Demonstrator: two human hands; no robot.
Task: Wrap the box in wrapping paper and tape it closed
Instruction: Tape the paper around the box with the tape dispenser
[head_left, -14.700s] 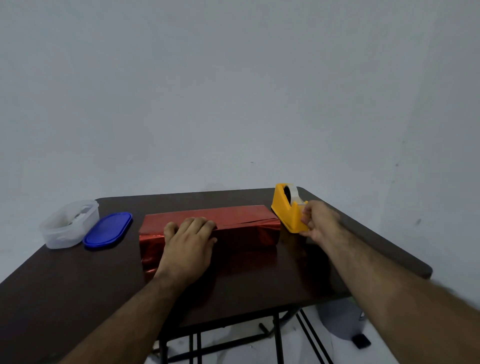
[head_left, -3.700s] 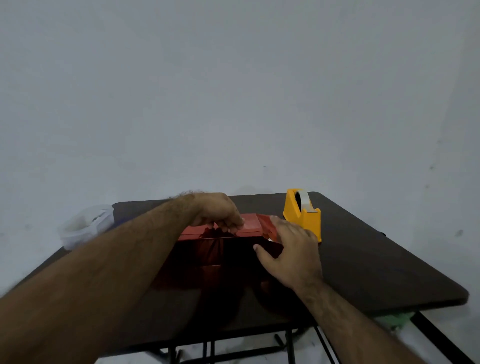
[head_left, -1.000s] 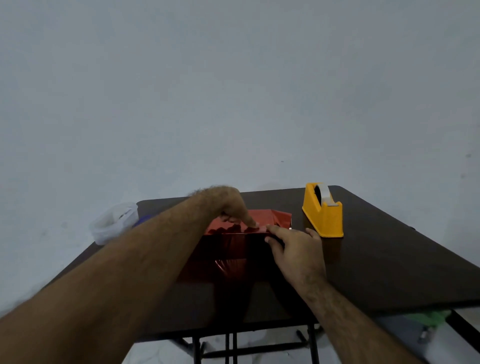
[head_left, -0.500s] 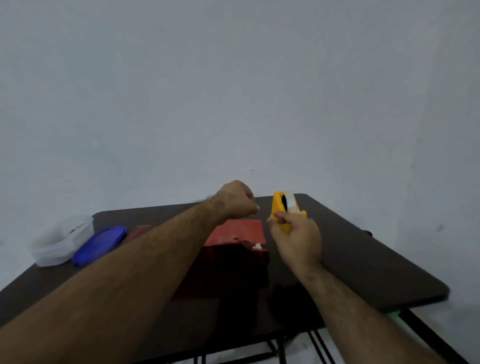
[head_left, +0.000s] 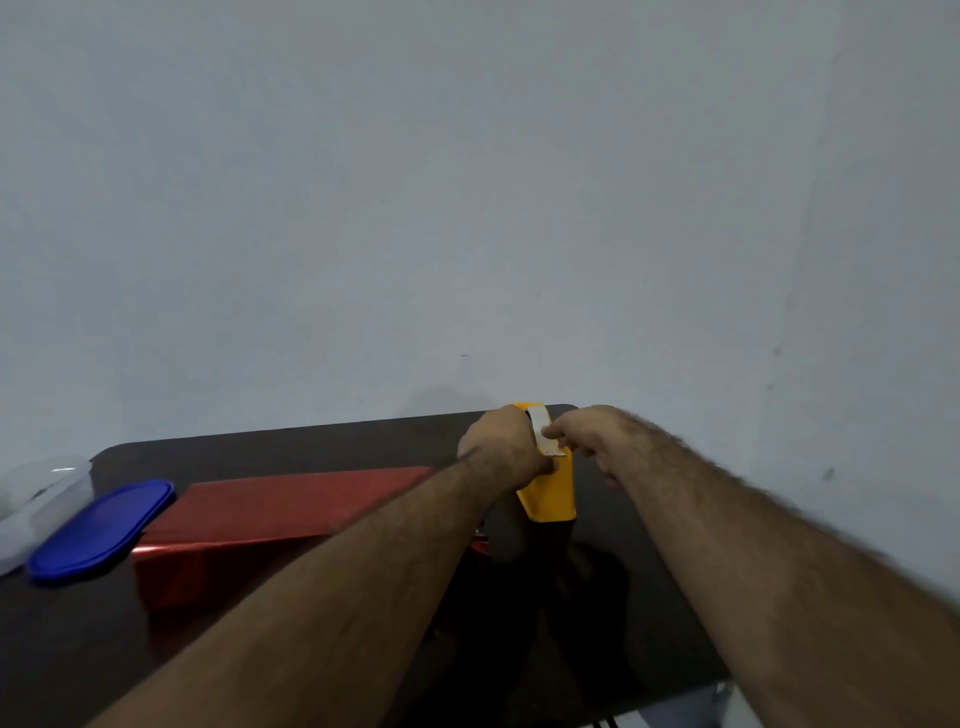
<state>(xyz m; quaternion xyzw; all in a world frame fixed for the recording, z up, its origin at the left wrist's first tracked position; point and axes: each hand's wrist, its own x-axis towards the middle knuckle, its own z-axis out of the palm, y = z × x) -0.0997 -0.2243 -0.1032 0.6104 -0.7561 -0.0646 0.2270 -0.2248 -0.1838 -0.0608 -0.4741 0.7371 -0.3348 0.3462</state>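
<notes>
A long box wrapped in shiny red paper (head_left: 291, 506) lies across the dark table (head_left: 322, 441), its right end hidden behind my left forearm. At the table's far right stands a yellow tape dispenser (head_left: 550, 493). My left hand (head_left: 501, 441) grips the dispenser's left side. My right hand (head_left: 592, 434) pinches the whitish end of the tape (head_left: 543, 439) above the dispenser's top. Neither hand touches the box.
A blue oval lid (head_left: 101, 527) lies left of the box, with a clear plastic container (head_left: 36, 499) beyond it at the table's left edge. A plain grey wall rises right behind the table. The table's front right corner shows at the lower right.
Both hands left the box's right end and moved to the dispenser. My left hand now holds the dispenser and my right hand has taken the tape end.
</notes>
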